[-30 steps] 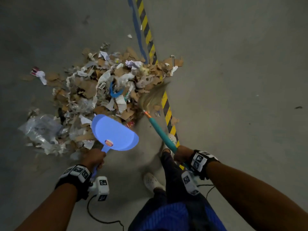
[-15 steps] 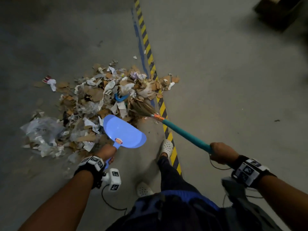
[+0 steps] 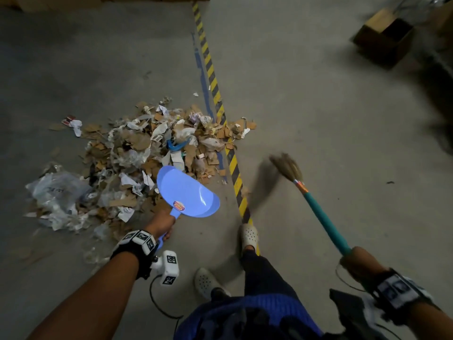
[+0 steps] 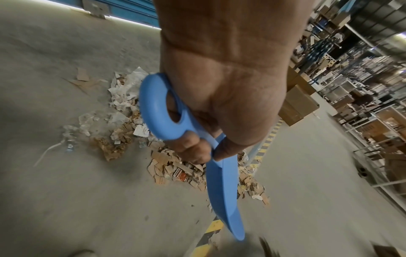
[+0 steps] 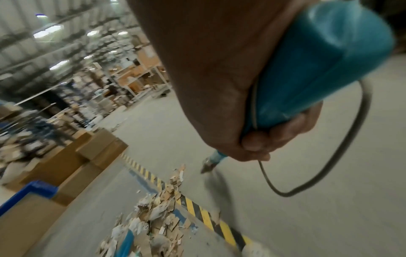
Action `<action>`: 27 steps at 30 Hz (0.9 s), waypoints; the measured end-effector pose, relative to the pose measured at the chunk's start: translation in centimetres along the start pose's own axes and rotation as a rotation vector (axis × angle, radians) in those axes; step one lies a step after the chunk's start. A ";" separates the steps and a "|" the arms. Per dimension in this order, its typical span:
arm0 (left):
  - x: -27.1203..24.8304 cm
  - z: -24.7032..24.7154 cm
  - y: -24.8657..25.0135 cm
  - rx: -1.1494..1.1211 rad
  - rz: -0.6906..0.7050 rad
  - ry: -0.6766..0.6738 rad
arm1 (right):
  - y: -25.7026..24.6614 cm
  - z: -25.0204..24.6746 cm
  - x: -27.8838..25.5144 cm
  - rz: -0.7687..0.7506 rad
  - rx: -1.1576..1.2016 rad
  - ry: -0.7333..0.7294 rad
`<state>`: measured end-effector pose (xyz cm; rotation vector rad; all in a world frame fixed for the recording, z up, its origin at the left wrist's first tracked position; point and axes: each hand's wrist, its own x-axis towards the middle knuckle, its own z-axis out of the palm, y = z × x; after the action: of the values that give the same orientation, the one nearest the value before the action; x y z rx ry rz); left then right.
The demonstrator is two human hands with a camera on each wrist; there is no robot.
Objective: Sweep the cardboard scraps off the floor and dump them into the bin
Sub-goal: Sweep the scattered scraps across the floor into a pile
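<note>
Both hands are occupied: the left hand [image 3: 160, 225] grips the dustpan [image 3: 187, 192] at the near edge of the scraps [image 3: 137, 153]; the right hand [image 3: 359, 260] grips the broom [image 3: 318, 212], bristles raised right of the scraps, across the striped line [image 3: 232, 168]. No bin is identifiable.

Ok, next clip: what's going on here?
A person is sweeping up. The left hand grips a blue dustpan at the near edge of a scrap pile. The right hand holds a teal-handled broom, its bristles right of the striped floor tape, clear of the pile. The dustpan is empty.
</note>
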<state>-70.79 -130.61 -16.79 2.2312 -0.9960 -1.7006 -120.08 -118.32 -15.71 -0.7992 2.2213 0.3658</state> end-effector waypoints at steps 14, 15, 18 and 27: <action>1.2 7.1 2.3 0.034 -0.226 0.079 | -9.7 5.7 4.9 -0.378 -0.211 -0.448; 1.1 8.1 3.6 0.035 -0.241 0.087 | -8.4 3.7 5.9 -0.394 -0.271 -0.411; 1.4 10.9 7.9 0.063 -0.260 0.044 | -3.6 -3.0 9.8 -0.387 -0.451 -0.199; 4.2 17.3 20.6 -0.118 -0.057 0.016 | 5.7 -17.7 17.8 -0.253 -0.517 0.072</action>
<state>-94.22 -144.34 -15.60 2.2143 -0.8143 -1.7144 -142.98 -130.10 -16.32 -1.3666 2.0769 0.8125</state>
